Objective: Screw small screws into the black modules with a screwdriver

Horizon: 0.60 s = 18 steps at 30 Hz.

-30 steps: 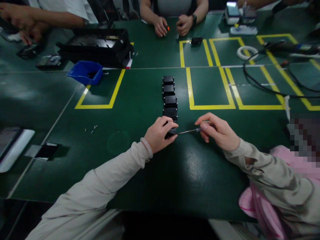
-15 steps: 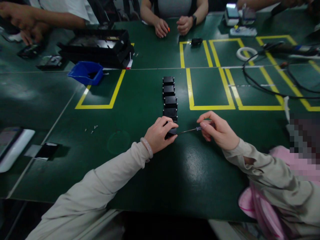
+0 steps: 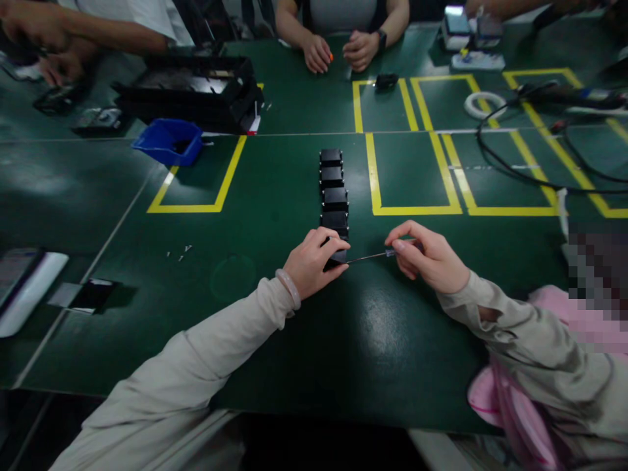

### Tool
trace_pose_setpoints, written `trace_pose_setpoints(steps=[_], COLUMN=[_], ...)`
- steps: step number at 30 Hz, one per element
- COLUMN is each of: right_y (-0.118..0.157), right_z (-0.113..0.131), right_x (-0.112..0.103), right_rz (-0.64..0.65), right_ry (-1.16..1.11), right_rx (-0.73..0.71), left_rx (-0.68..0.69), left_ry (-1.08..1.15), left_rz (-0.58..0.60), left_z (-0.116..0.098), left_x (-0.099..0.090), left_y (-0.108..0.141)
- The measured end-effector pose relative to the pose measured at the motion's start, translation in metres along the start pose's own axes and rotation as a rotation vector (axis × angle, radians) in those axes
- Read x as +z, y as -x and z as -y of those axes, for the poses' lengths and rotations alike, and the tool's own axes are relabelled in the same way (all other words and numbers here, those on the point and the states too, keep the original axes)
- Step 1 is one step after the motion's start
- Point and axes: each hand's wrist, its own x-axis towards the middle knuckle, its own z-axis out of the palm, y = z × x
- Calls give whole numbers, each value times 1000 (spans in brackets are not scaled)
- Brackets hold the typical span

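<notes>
My left hand (image 3: 314,263) grips a small black box-shaped part (image 3: 336,258) at the near end of a row, thumb at its front and fingers over its top. Beyond it, several similar black parts (image 3: 335,197) line up away from me, with small shiny bits along their sides. Between the fingertips of my right hand (image 3: 426,254) is a screwdriver (image 3: 367,256), held nearly level. Its thin shaft points left, and the tip meets the right side of the gripped part. Most of the handle is hidden by my fingers.
Tiny screws (image 3: 181,252) lie at left. A blue scoop-like bin (image 3: 169,144) sits before a black tray (image 3: 186,98). Yellow tape (image 3: 417,211) marks the green table (image 3: 294,366). A cable (image 3: 490,154) and white ring (image 3: 485,105) lie right. A co-worker's hands (image 3: 360,51) rest opposite.
My hands, the screwdriver and the gripped part stay almost in place. Across the table, the co-worker's hand beside the watch has shifted slightly left.
</notes>
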Motion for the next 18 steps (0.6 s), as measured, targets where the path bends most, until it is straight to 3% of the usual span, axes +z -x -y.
trace_pose_setpoints(steps=[11,18], right_y=[1,1], right_z=[3,3], right_x=[-1,0], right_rz=[48,40], right_ry=[34,16], right_rx=[-122,-123], left_rx=[6,-2], left_ry=[-4,2], left_rz=[-13,-3], left_z=[1,0], left_x=[0,0], left_y=[0,0])
